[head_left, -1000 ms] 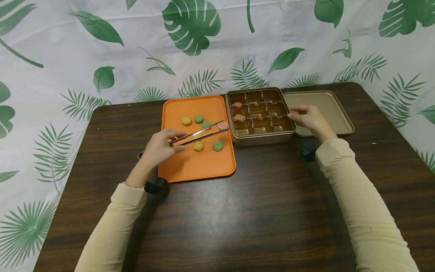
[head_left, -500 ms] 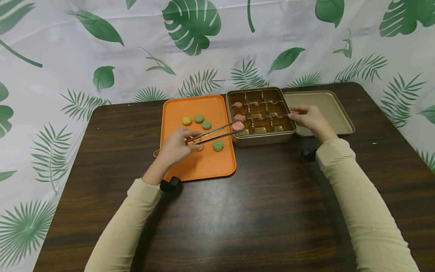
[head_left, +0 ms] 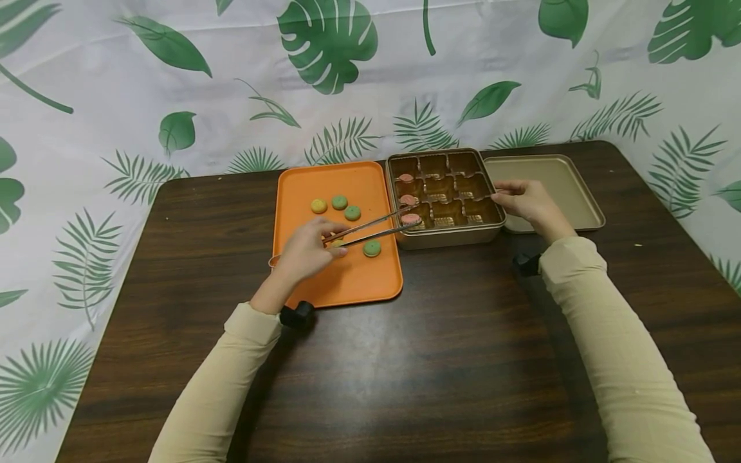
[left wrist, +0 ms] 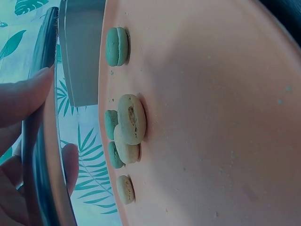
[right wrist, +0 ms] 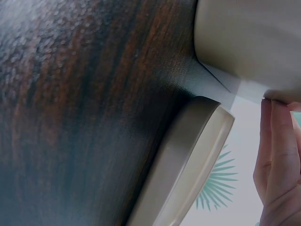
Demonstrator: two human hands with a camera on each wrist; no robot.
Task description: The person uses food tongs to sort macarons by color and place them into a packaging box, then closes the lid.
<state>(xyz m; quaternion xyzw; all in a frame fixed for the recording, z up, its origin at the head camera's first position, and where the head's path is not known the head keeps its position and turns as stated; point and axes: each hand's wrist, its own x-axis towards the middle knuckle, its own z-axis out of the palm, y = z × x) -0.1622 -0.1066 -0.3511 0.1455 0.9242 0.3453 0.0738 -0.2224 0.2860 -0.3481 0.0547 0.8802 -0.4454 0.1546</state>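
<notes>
My left hand [head_left: 309,251] grips metal tongs [head_left: 376,235], also seen as a shiny bar in the left wrist view. Between the tong tips is a pink macaron [head_left: 411,219], at the near-left compartment of a gold box [head_left: 451,238] with a brown divided insert. Two more pink macarons [head_left: 408,200] lie in the compartments behind it. My right hand [head_left: 529,202] holds the box's right rim; in the right wrist view its fingers [right wrist: 282,141] touch the box wall. Three green macarons [head_left: 372,248] and three yellow ones [left wrist: 131,119] lie on an orange tray [head_left: 347,292], partly behind my left hand.
Right of the box lies its gold lid [head_left: 558,186], partly behind my right hand. The tray sits close against the box's left side. All stand on a dark wooden table [head_left: 451,360], with a leaf-patterned cloth [head_left: 231,96] hanging behind.
My left hand has moved right with the tongs, carrying the pink macaron from above the tray to the box's near-left compartment, then slightly lower. My right hand has stayed at the rim.
</notes>
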